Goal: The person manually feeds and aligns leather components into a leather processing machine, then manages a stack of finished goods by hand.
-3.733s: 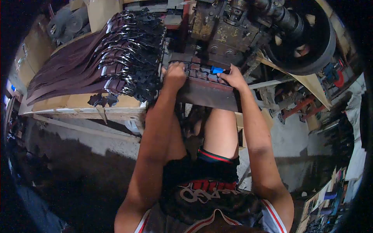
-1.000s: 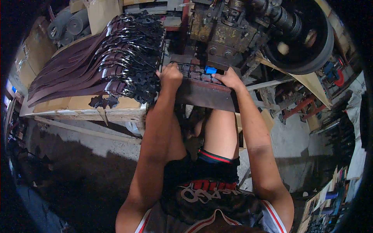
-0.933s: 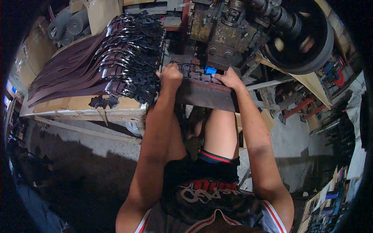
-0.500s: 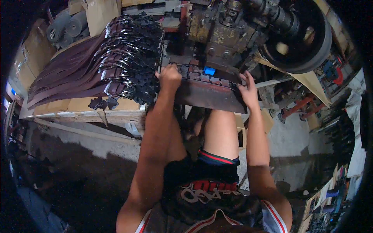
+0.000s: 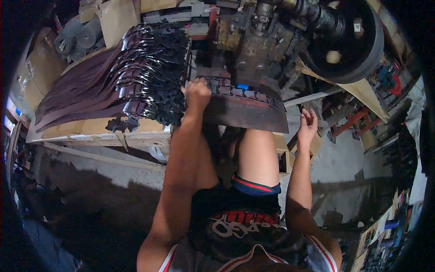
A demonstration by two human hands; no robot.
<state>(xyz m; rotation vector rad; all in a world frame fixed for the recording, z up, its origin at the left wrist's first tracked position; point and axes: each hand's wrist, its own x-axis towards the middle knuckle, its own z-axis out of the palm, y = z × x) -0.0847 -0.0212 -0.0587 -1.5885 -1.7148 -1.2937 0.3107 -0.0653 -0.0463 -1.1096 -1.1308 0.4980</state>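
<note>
In front of me, under the machine (image 5: 260, 61), lies a dark sheet (image 5: 247, 116); a row of cut-out shapes runs along its far part. My left hand (image 5: 198, 94) is closed over the sheet's left end, and its fingertips are partly hidden. Off the sheet's right end, my right hand (image 5: 308, 126) hangs in the air with loosely bent fingers, holding nothing. Left of my left hand, a thick pile of dark brown cut strips (image 5: 90, 84) with jagged black ends covers a cardboard-topped table (image 5: 81, 129).
A large black wheel (image 5: 362, 68) belongs to the machine at upper right. Dark rolls (image 5: 88, 34) and a cardboard box (image 5: 118, 20) stand behind the pile. A red metal frame (image 5: 351, 122) is on the right. An open cardboard box (image 5: 284, 158) sits beside my knee.
My right hand has let go of the sheet's right end and moved right and towards me. The left hand stays on the left end, and the sheet has hardly moved.
</note>
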